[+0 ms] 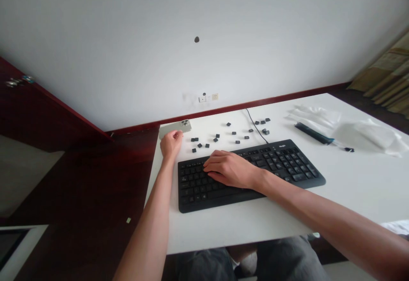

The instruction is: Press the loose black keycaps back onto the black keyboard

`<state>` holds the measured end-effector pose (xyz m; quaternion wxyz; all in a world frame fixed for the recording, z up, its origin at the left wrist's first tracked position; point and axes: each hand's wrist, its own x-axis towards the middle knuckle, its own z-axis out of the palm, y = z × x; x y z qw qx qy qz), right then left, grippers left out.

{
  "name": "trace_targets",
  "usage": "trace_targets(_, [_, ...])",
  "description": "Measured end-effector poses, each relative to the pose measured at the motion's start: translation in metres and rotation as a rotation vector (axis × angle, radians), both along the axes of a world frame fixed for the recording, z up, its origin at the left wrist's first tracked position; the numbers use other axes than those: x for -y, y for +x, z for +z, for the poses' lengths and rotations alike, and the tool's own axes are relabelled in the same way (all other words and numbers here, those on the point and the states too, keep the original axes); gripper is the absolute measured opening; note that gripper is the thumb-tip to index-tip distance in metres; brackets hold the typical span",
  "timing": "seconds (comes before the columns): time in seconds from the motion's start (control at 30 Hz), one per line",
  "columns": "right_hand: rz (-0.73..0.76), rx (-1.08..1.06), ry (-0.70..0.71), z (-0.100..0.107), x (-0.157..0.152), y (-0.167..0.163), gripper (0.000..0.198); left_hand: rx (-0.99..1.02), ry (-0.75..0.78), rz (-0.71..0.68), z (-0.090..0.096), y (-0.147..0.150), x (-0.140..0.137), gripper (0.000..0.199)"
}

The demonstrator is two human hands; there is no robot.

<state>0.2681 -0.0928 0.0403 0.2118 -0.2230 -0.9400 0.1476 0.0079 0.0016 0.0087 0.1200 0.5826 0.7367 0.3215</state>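
A black keyboard (252,170) lies at a slant on the white table. My right hand (228,168) rests palm down over its left-middle keys, fingers slightly bent and partly apart, tips touching the keys. My left hand (171,143) is curled closed at the table's left edge, beside a light-coloured phone (171,128) lying camera side up. Whatever may be between its fingertips is hidden. Several loose black keycaps (207,146) are scattered behind the keyboard, a few of them near my left hand. Others, such as one keycap (267,120), lie farther right.
The keyboard cable (255,125) runs to the table's far edge. At the right lie a dark elongated object (313,133), a small black piece (349,149) and crumpled clear plastic (372,137). A wall with sockets (209,97) stands behind; a dark red door (44,102) is left.
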Motion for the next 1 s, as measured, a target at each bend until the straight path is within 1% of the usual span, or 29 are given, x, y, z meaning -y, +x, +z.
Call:
trace_targets(0.07, [-0.032,-0.017,-0.055,0.005,-0.009,0.010,0.021,-0.010,-0.003,0.001,0.000,0.000,0.001,0.033])
trace_targets(0.1, [-0.075,-0.010,-0.079,0.008,-0.014,0.015,0.024,-0.013,-0.007,0.000,0.001,0.000,0.001,0.034])
trace_targets(0.2, [-0.230,0.087,-0.147,0.014,-0.025,0.032,0.044,-0.028,-0.026,0.004,0.001,0.000,0.000,0.035])
trace_targets(0.23, [-0.271,0.129,-0.177,0.016,-0.028,0.036,0.048,-0.034,-0.034,0.007,0.001,0.000,0.000,0.035])
trace_targets(0.33, [-0.360,0.213,-0.263,0.019,-0.028,0.042,0.050,-0.039,-0.045,0.012,0.001,0.000,-0.001,0.035])
trace_targets(0.4, [-0.394,0.230,-0.281,0.020,-0.027,0.042,0.050,-0.034,-0.049,0.014,0.001,0.000,-0.001,0.035])
trace_targets(0.6, [-0.440,0.300,-0.259,0.017,-0.029,0.041,0.046,-0.002,-0.038,0.013,0.000,-0.001,-0.001,0.036])
trace_targets(0.8, [-0.449,0.331,-0.192,0.011,-0.027,0.041,0.042,-0.006,-0.038,0.030,0.000,0.000,-0.001,0.037])
trace_targets(0.9, [-0.450,0.338,-0.201,0.012,-0.027,0.038,0.041,0.004,-0.044,0.041,0.000,0.000,-0.001,0.037])
trace_targets(1.0, [-0.449,0.316,-0.253,0.019,-0.030,0.040,0.044,-0.015,-0.012,0.032,-0.001,-0.001,-0.001,0.038])
